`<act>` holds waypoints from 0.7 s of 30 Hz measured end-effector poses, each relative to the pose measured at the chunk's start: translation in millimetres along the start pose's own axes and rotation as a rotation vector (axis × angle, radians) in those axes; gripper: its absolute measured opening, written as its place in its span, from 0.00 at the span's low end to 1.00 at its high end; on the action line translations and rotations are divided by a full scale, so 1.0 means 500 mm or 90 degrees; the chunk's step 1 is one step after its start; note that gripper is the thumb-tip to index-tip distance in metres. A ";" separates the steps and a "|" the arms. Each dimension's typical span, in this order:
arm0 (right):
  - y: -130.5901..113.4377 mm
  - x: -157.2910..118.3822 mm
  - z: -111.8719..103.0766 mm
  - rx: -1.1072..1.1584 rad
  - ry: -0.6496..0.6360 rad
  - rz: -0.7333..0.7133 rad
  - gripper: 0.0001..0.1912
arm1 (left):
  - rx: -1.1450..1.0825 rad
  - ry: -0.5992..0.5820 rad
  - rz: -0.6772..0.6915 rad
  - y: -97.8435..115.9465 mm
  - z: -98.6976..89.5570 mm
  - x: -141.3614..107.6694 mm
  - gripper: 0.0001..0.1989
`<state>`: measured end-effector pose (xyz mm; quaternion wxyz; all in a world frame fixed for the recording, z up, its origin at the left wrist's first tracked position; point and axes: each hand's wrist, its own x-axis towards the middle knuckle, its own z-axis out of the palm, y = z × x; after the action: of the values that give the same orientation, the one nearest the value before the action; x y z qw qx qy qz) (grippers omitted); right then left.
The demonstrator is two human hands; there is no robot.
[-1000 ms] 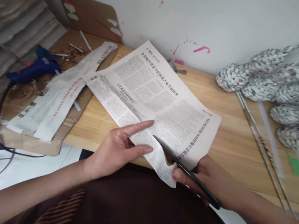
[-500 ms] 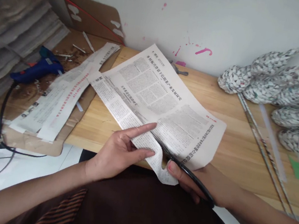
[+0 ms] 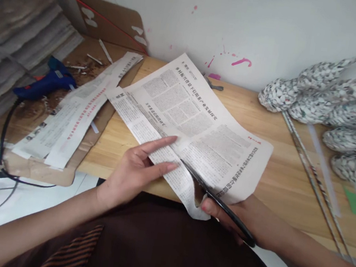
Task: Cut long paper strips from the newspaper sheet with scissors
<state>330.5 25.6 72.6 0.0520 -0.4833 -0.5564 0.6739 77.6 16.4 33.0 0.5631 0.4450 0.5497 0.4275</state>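
Note:
A newspaper sheet (image 3: 185, 104) lies slantwise on the wooden table (image 3: 244, 103), its near corner past the front edge. My right hand (image 3: 236, 215) is closed around the black handles of a pair of scissors (image 3: 218, 200). The blades reach into the sheet along a cut, and the near strip of paper curls down beside them. My left hand (image 3: 137, 167) rests on the near edge of the paper just left of the blade tips, index finger and thumb stretched out and apart. Its other fingers are partly hidden.
At the left, a blue glue gun (image 3: 48, 83) and cut newspaper strips (image 3: 81, 120) lie on cardboard (image 3: 60, 177), beside a tall paper stack (image 3: 10, 32). Woven paper pieces (image 3: 320, 95), thin rods (image 3: 310, 173) and a green piece (image 3: 354, 200) are at the right.
My left hand has slid slightly left along the paper, away from the scissors. The sheet's right edge has shifted a little right, and the scissor blades look more closed.

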 end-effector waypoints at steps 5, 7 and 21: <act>0.001 -0.004 -0.004 -0.082 -0.029 0.066 0.28 | 0.042 0.008 -0.019 -0.004 -0.011 0.008 0.33; -0.008 -0.001 -0.003 -0.152 -0.044 0.092 0.33 | 0.066 -0.009 -0.008 0.005 -0.008 0.006 0.32; -0.055 0.011 -0.005 -0.207 -0.041 0.169 0.29 | 0.121 -0.014 0.044 0.000 -0.015 0.008 0.30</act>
<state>316.5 40.8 91.7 -0.1332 -0.5327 -0.5906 0.5914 70.4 20.3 32.3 0.5094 0.5193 0.5660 0.3879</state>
